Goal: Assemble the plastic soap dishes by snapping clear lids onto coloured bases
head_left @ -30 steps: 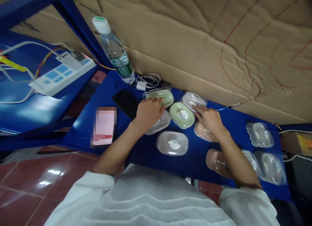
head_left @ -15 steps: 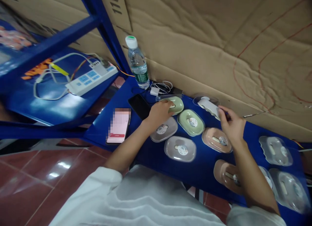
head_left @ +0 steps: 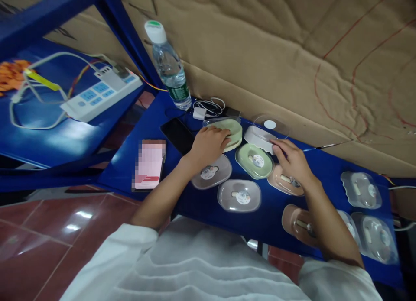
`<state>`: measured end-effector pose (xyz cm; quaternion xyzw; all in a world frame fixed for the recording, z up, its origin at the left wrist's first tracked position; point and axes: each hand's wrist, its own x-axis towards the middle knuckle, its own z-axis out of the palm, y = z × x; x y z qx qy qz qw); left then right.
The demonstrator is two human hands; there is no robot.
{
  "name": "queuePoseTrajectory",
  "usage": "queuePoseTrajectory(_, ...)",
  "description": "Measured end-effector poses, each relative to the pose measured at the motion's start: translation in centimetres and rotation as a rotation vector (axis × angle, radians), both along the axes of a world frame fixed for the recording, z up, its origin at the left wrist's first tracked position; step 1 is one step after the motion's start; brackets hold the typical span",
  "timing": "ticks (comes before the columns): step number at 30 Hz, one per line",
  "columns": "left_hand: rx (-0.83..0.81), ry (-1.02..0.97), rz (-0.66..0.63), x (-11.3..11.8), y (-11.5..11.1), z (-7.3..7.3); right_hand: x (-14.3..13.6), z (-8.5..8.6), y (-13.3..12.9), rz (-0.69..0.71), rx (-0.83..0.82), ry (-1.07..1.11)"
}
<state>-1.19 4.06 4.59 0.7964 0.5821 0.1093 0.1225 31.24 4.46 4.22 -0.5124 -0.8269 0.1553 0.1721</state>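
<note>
My left hand (head_left: 211, 143) lies over a green oval container (head_left: 234, 131) at the back of the table, its fingers curled onto the top. Clear plastic shows behind that container. Between thumb and fingers, my right hand (head_left: 290, 158) pinches a white wavy-edged piece (head_left: 260, 139), held close to the green container's right side. Behind the piece lies a clear oval cover (head_left: 281, 125) with a round white label. Just in front sits a second green oval container (head_left: 255, 161) under clear plastic, and a peach container (head_left: 282, 182) is partly hidden by my right hand.
Grey containers (head_left: 239, 195) and another peach one (head_left: 297, 223) lie nearer me; several clear-covered ones (head_left: 360, 189) are at the right. A phone (head_left: 149, 164), a dark device (head_left: 177, 135), a water bottle (head_left: 172, 71) and a charger (head_left: 199, 113) stand left. Cardboard (head_left: 260, 54) rises behind.
My right hand has moved left and brought the white piece down beside the green container. My left hand stays on that container, which now sits slightly tilted. The camera view has shifted.
</note>
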Motion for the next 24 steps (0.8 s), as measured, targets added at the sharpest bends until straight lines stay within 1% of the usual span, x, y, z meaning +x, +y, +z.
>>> queuePoseTrajectory(5, 0.110, -0.162, 0.116, -0.5, 0.5, 0.2, 0.2, -0.6, 0.0, -0.025, -0.073, -0.199)
queuePoseTrajectory(8, 0.188, -0.236, 0.091, -0.8, 0.9, 0.2, 0.4, -1.1, 0.4, -0.016, -0.096, -0.179)
queuePoseTrajectory(10, 0.221, -0.246, 0.074, -1.0, 1.2, 0.1, 0.5, -1.3, 0.7, -0.010, -0.102, -0.165)
queuePoseTrajectory(12, 0.241, -0.247, 0.080, -1.1, 1.3, 0.0, 0.5, -1.2, 0.7, -0.012, -0.104, -0.203)
queuePoseTrajectory(15, 0.262, -0.238, 0.153, -1.1, 1.3, 0.0, 0.3, -1.1, 0.5, -0.010, -0.095, -0.323)
queuePoseTrajectory(17, 0.235, -0.216, 0.215, -1.0, 1.1, 0.1, 0.1, -0.9, 0.2, -0.003, -0.081, -0.401)
queuePoseTrajectory(19, 0.198, -0.197, 0.248, -1.0, 1.0, 0.3, -0.1, -0.8, 0.0, 0.002, -0.057, -0.446)
queuePoseTrajectory(20, 0.199, -0.196, 0.252, -1.0, 1.0, 0.4, -0.2, -0.7, -0.1, 0.006, -0.043, -0.457)
queuePoseTrajectory(22, 0.257, -0.227, 0.233, -1.0, 1.0, 0.5, -0.3, -0.5, -0.2, 0.015, -0.017, -0.466)
queuePoseTrajectory(24, 0.316, -0.286, 0.162, -1.2, 1.0, 0.8, -0.2, -0.3, -0.2, 0.011, 0.007, -0.458)
